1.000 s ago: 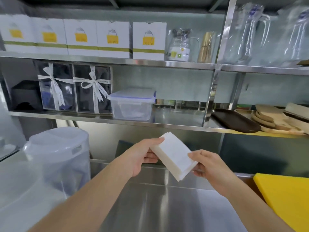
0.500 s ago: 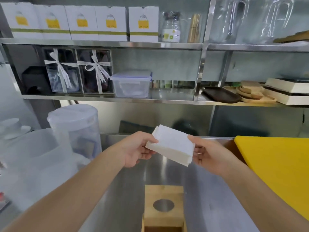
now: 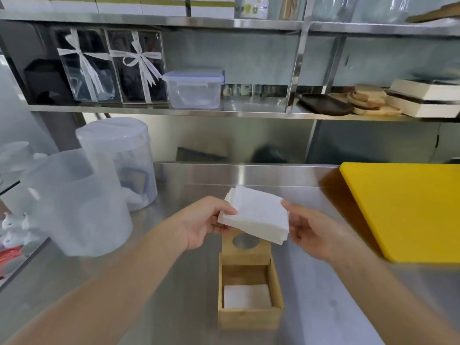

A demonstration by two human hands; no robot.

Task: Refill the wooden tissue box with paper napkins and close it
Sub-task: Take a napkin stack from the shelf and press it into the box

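Observation:
A square stack of white paper napkins hangs above the steel counter, held from both sides. My left hand pinches its left edge and my right hand grips its right edge. Below and nearer to me stands the open wooden tissue box, with a few white napkins lying flat on its bottom. Its wooden lid, with an oval hole, lies just behind the box, partly hidden under the held stack.
A thick yellow cutting board lies on the counter at the right. Translucent plastic containers crowd the left side. Steel shelves behind hold gift boxes, a lidded plastic tub and wooden boards.
The view has tilted down, bringing the whole open box and its lid into sight. Both hands have lowered the napkin stack towards the counter, above the lid.

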